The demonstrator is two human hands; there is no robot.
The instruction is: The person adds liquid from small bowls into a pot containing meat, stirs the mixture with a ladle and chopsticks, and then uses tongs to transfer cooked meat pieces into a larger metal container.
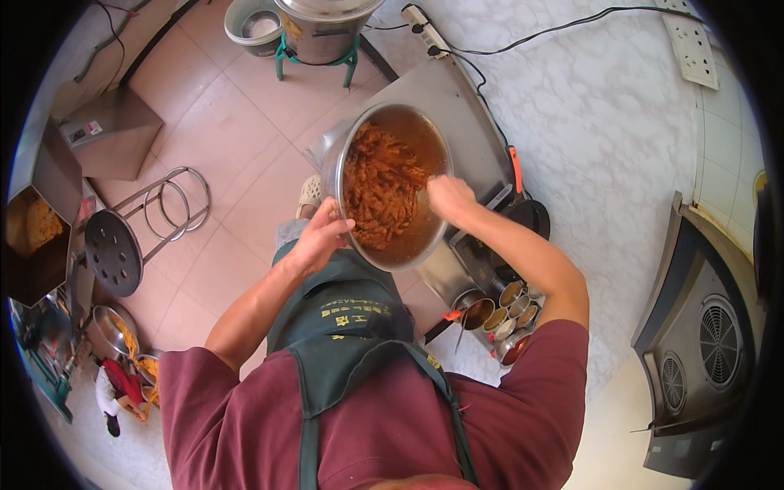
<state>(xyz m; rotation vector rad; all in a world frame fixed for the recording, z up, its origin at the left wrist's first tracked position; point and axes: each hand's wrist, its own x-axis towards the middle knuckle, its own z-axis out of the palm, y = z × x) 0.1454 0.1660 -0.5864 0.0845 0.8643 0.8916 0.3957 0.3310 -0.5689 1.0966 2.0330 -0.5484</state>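
Note:
A large round metal bowl (397, 266) is tilted before me, holding reddish-brown, sauce-coated pieces of food (386, 184) heaped towards its left side. With my left hand (324, 236) I grip the bowl's left rim, the thumb lying over the edge. My right hand (451, 196) is closed at the right side of the bowl, over its inner wall; its fingertips touch or nearly touch the food, and whether it holds a utensil is hidden. Under the bowl's far side lies a stainless steel counter (422, 92).
Several small metal containers (511, 306) and a black pan (533, 217) are at the right. A round-topped stool (114, 252) lies left, near a steel box (113, 131). A large pot (327, 37) stands on a green stool. Another person (116, 392) is at lower left.

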